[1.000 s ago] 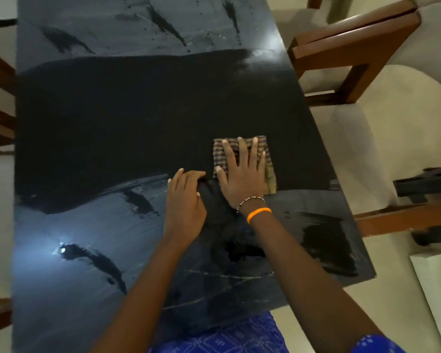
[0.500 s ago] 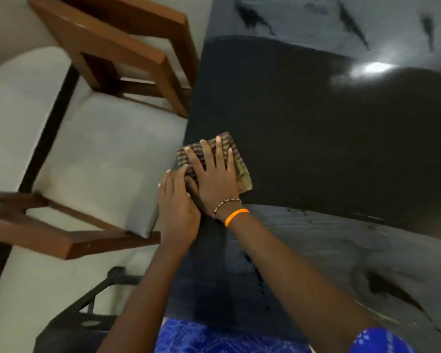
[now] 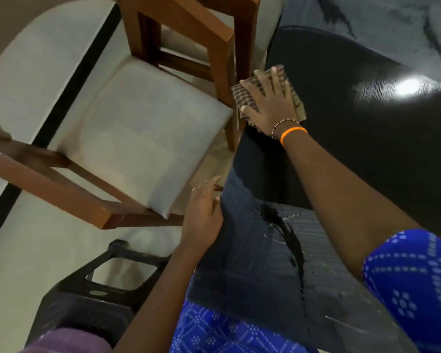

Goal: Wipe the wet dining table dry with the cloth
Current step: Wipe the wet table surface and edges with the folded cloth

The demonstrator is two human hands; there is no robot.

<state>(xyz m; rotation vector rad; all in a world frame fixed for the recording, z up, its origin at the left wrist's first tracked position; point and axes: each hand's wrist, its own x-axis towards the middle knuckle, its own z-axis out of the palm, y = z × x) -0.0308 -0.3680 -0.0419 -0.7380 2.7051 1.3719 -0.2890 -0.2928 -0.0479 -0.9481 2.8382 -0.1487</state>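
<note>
The black dining table [image 3: 354, 128] fills the right of the head view, with a dull dry patch in the middle and shiny wet streaks near me and at the far right. A folded checked cloth [image 3: 245, 94] lies at the table's left edge. My right hand [image 3: 270, 103], with an orange band and a bead bracelet at the wrist, presses flat on the cloth with fingers spread. My left hand [image 3: 204, 215] rests at the table's left edge nearer to me, fingers loosely apart, holding nothing.
A wooden chair [image 3: 148, 128] with a pale cushioned seat stands close against the table's left side, its leg beside the cloth. A black plastic stool [image 3: 107, 281] stands on the pale floor at the lower left.
My right hand has slid the cloth leftward across the table to its left edge and farther from me. My left hand has parted from the right and dropped back to the near edge.
</note>
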